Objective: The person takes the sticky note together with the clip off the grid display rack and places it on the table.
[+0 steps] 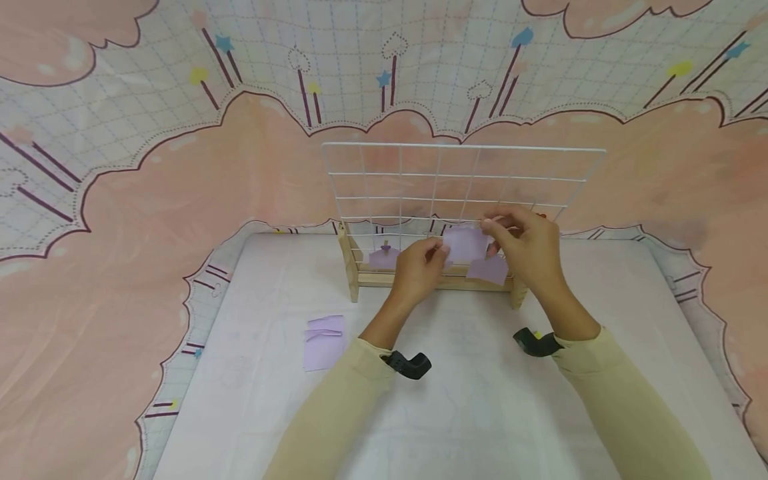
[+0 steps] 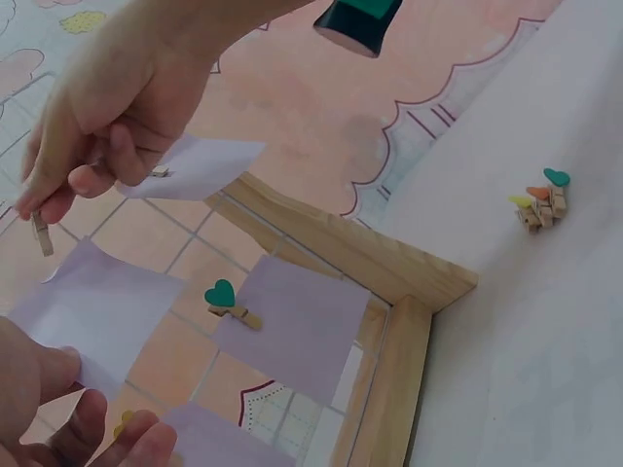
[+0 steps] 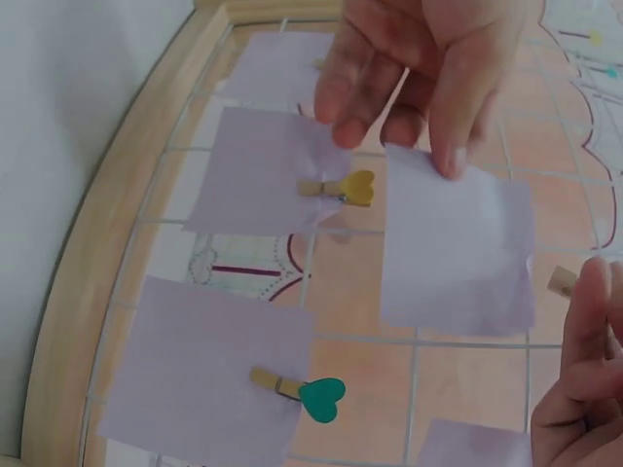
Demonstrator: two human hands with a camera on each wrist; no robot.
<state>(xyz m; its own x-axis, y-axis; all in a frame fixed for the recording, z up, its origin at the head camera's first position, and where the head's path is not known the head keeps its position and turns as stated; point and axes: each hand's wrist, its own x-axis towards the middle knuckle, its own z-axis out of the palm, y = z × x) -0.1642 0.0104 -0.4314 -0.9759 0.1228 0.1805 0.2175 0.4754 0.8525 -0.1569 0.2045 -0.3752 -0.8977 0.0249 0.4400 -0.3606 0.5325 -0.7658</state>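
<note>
In the head view, my left hand (image 1: pixel 420 267) pinches one edge of a purple paper square (image 1: pixel 465 244) in front of the white wire grid (image 1: pixel 462 145). My right hand (image 1: pixel 528 243) is at the paper's other side, pinching a small wooden clothespin (image 2: pixel 41 235), plain in the left wrist view. In the right wrist view, the left thumb and fingers (image 3: pixel 453 161) grip the square's edge. Other purple squares hang on the grid: one under a green heart clothespin (image 3: pixel 321 397), another under a yellow heart clothespin (image 3: pixel 355 188).
A wooden stand (image 1: pixel 351 263) carries the grid on a white tabletop (image 1: pixel 468 400). More purple papers (image 1: pixel 324 347) lie stacked at the left. Several heart clothespins (image 2: pixel 540 202) lie on the table beside the stand. A patterned cloth (image 1: pixel 258 167) hangs behind.
</note>
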